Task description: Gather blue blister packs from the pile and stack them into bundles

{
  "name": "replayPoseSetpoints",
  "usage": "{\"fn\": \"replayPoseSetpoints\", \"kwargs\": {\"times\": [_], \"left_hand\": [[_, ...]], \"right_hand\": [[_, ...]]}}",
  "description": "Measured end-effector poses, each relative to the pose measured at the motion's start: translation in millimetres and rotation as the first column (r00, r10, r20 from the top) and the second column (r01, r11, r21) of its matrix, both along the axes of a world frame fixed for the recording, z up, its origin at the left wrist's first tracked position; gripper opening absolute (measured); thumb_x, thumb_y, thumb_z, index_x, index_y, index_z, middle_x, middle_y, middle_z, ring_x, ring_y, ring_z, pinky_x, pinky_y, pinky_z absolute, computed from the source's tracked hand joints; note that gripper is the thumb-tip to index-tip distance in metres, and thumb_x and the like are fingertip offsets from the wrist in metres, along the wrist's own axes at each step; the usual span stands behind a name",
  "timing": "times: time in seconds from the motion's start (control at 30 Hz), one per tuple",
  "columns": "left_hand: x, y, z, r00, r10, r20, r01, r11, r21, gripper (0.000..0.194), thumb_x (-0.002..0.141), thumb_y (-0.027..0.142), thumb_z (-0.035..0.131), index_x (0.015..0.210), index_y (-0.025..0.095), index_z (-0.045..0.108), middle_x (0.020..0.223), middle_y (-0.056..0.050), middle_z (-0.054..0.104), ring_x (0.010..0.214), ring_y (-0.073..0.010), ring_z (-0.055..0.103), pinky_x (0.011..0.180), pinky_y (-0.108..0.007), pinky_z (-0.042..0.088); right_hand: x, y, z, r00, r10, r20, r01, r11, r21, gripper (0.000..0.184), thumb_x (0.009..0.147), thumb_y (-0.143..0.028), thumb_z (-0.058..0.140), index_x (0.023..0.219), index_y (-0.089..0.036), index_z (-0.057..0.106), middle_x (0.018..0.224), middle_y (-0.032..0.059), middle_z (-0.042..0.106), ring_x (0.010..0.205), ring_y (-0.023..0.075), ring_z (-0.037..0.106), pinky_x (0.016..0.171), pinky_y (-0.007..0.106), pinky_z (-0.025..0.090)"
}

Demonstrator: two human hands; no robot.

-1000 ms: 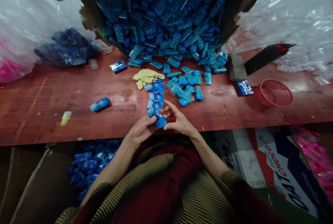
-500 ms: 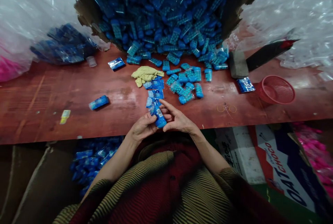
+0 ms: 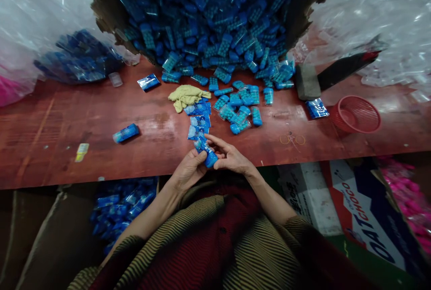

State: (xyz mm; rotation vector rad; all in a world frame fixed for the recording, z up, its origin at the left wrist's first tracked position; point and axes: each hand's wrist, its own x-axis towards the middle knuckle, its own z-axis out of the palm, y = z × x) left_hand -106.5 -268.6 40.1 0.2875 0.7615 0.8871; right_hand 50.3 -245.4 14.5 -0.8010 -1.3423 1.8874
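Fingers (image 3: 218, 141) of the right hand (image 3: 236, 160) are curved along the far side of a blue wrapped container (image 3: 211, 160), thumb near its lower end; whether they press or merely steady cannot be told. The left hand (image 3: 188, 169) pinches the same piece, thumb uppermost. Location: lower centre of the frame, at the front edge of the red table (image 3: 161, 153). Printed sleeves (image 3: 199, 122) lie just above it in the frame, their upper end meeting a yellow cloth (image 3: 187, 97); loose containers (image 3: 243, 112) lie right of centre. Step in hand, as judged: seating the wrapper. Next move calls for a firm left pinch and even right-hand pressure, without creasing the film.
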Motion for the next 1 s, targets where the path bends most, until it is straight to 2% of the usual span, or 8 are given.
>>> {"fn": "replayPoseSetpoints", "kwargs": {"times": [0.1, 0.27, 0.37, 0.5, 0.63, 0.7, 0.87, 1.0], "left_hand": [[6.3, -4.5, 1.8, 0.998, 0.061, -0.019, -0.060, 0.998, 0.006, 0.037, 0.063, 0.035, 0.079, 0.089, 0.012, 0.067, 0.077, -0.007, 0.070, 0.081, -0.0210, 0.066, 0.074, -0.031, 0.053], [7.4, -7.3, 8.1, 0.999, 0.043, 0.032, -0.043, 0.999, 0.015, 0.031, 0.067, 0.031, 0.077, 0.091, 0.013, 0.067, 0.079, -0.005, 0.071, 0.071, -0.0151, 0.065, 0.062, -0.023, 0.051], [4.8, -6.6, 10.8, 0.998, 0.035, 0.055, -0.036, 0.999, 0.005, 0.030, 0.065, 0.028, 0.078, 0.090, 0.016, 0.066, 0.081, -0.004, 0.071, 0.079, -0.0184, 0.067, 0.070, -0.028, 0.053], [6.8, -6.3, 11.2, 0.996, 0.089, -0.011, -0.089, 0.996, 0.001, 0.029, 0.063, 0.030, 0.080, 0.084, 0.015, 0.066, 0.076, -0.004, 0.070, 0.089, -0.0231, 0.067, 0.082, -0.035, 0.053], [13.4, -8.6, 10.3, 0.986, 0.141, -0.084, -0.142, 0.990, -0.008, 0.040, 0.062, 0.038, 0.080, 0.090, 0.013, 0.066, 0.078, -0.005, 0.070, 0.085, -0.0213, 0.067, 0.080, -0.033, 0.054], [14.9, -9.6, 10.5, 0.984, 0.143, -0.103, -0.144, 0.990, 0.003, 0.042, 0.064, 0.040, 0.078, 0.094, 0.013, 0.066, 0.081, -0.006, 0.070, 0.082, -0.0201, 0.067, 0.075, -0.031, 0.054], [11.0, -8.8, 13.0, 0.996, 0.070, -0.056, -0.070, 0.998, -0.002, 0.036, 0.066, 0.031, 0.077, 0.096, 0.013, 0.066, 0.084, -0.008, 0.072, 0.076, -0.0185, 0.067, 0.062, -0.024, 0.052], [10.4, -10.0, 12.1, 0.997, 0.063, -0.036, -0.062, 0.998, 0.016, 0.032, 0.069, 0.028, 0.076, 0.095, 0.011, 0.067, 0.087, -0.010, 0.073, 0.086, -0.0217, 0.068, 0.069, -0.026, 0.053]], "right_hand": [[-1.7, -4.4, 1.1, 0.998, -0.049, -0.040, 0.048, 0.998, -0.031, 0.074, 0.065, -0.028, 0.076, 0.134, -0.032, 0.047, 0.127, 0.0017, 0.052, 0.095, 0.0141, 0.057, 0.073, 0.023, 0.054], [-2.5, -6.4, 1.2, 0.988, -0.011, -0.155, -0.011, 0.990, -0.142, 0.071, 0.067, -0.031, 0.073, 0.133, -0.035, 0.046, 0.126, 0.0006, 0.055, 0.087, 0.0126, 0.060, 0.067, 0.025, 0.057], [-2.2, -4.1, 1.6, 0.989, -0.025, -0.148, 0.011, 0.995, -0.099, 0.076, 0.063, -0.030, 0.077, 0.133, -0.034, 0.047, 0.120, -0.0007, 0.059, 0.085, 0.0111, 0.060, 0.070, 0.023, 0.055], [-4.3, -4.0, 3.2, 0.994, -0.063, -0.091, 0.060, 0.997, -0.039, 0.073, 0.059, -0.032, 0.080, 0.127, -0.030, 0.055, 0.122, 0.0008, 0.060, 0.096, 0.0155, 0.060, 0.075, 0.023, 0.052], [-6.9, -8.0, 1.5, 0.996, -0.068, -0.050, 0.065, 0.996, -0.062, 0.072, 0.061, -0.034, 0.079, 0.128, -0.031, 0.054, 0.116, -0.0002, 0.062, 0.066, 0.0062, 0.055, 0.057, 0.016, 0.048], [-7.0, -9.3, 0.7, 0.995, -0.079, -0.064, 0.073, 0.993, -0.094, 0.073, 0.062, -0.034, 0.078, 0.130, -0.032, 0.052, 0.116, -0.0007, 0.061, 0.061, 0.0050, 0.052, 0.055, 0.016, 0.048], [-4.6, -8.4, 1.5, 0.985, -0.077, -0.152, 0.049, 0.983, -0.178, 0.081, 0.058, -0.031, 0.081, 0.133, -0.032, 0.048, 0.112, -0.0011, 0.062, 0.072, 0.0085, 0.057, 0.060, 0.018, 0.052], [-5.6, -8.8, 0.3, 0.978, -0.086, -0.188, 0.049, 0.980, -0.193, 0.082, 0.055, -0.032, 0.084, 0.131, -0.031, 0.050, 0.119, -0.0003, 0.060, 0.085, 0.0115, 0.060, 0.067, 0.019, 0.053]]}}
